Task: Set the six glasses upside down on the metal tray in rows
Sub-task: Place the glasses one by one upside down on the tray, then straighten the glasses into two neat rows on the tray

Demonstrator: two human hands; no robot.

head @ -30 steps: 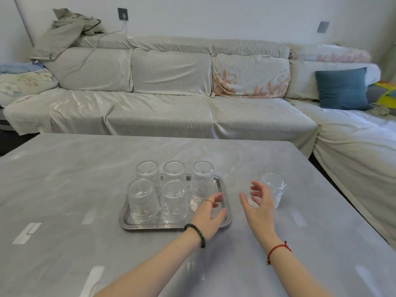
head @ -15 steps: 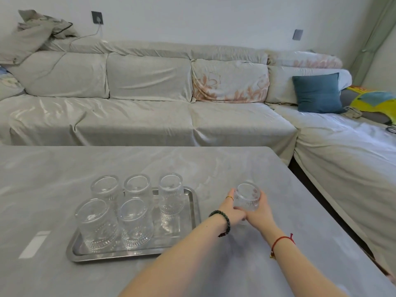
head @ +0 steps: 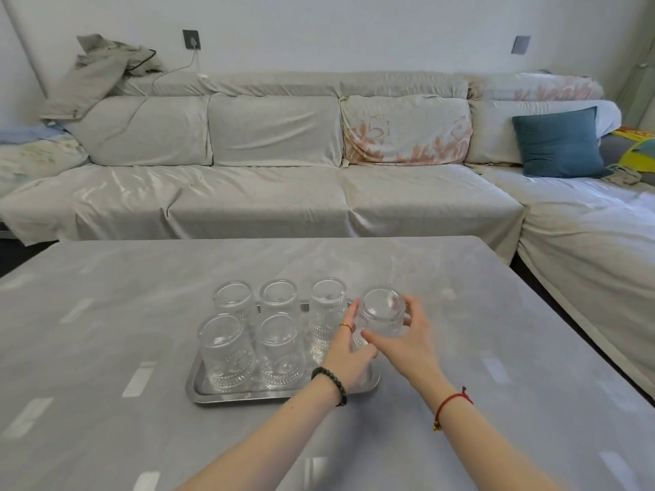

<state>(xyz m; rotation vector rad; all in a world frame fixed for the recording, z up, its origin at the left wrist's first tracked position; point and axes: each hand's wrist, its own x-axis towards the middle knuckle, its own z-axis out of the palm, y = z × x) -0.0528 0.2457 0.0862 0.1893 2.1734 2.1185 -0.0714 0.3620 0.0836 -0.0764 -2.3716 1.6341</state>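
Sixth glass is in both my hands, base up, tilted, held above the right end of the metal tray, lower centre of frame. My left hand cups its left side and my right hand wraps its right side, both closed on it. Five inverted glasses already stand on the tray, three behind and two in front. The open spot looks to be front right, hidden under my left hand. To do it well: level the rim, lower straight down, keep clear of the back-right glass just beside it, release only once seated.
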